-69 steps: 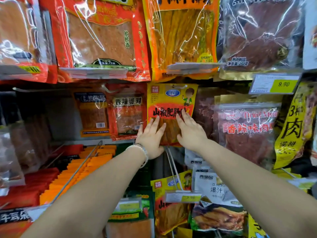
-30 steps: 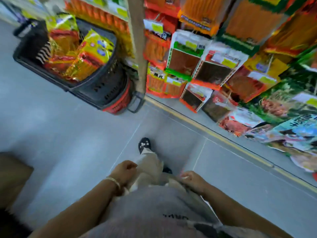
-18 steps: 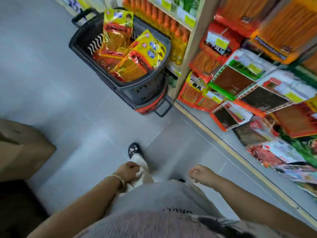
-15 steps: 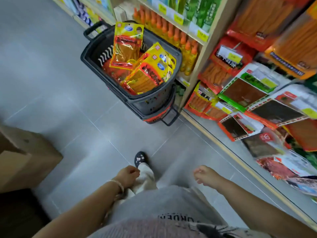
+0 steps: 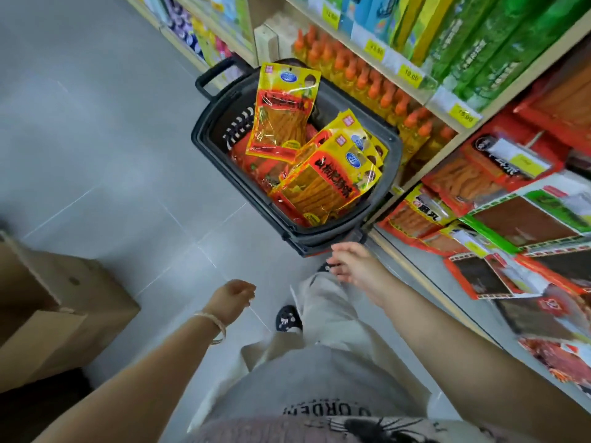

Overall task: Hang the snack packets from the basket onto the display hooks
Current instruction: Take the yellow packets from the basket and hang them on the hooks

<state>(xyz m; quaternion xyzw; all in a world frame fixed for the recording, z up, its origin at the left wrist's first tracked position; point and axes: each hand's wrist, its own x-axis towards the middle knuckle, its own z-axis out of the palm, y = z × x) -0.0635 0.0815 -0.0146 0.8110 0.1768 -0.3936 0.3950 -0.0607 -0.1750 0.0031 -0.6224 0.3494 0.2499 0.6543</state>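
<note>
A black shopping basket (image 5: 209, 129) stands on the grey floor against the shelving. Several yellow-and-red snack packets lie in it; one packet (image 5: 283, 113) leans upright at the back, another packet (image 5: 329, 183) lies tilted at the front. My right hand (image 5: 355, 265) reaches forward just short of the basket's near rim, fingers spread, holding nothing. My left hand (image 5: 233, 297) hangs lower and to the left with loosely curled fingers, empty, a bracelet on its wrist. Hanging snack packets (image 5: 511, 215) on display hooks fill the right side.
A cardboard box (image 5: 48, 302) sits on the floor at the left. Shelves with orange-capped bottles (image 5: 367, 81) and green packs stand behind the basket. My leg and dark shoe (image 5: 287, 318) are between my hands. Open floor lies to the left of the basket.
My hands have left the hung packet and dropped. The view has swung down to the floor and the basket has come closer. My right hand has risen toward the basket's rim.
</note>
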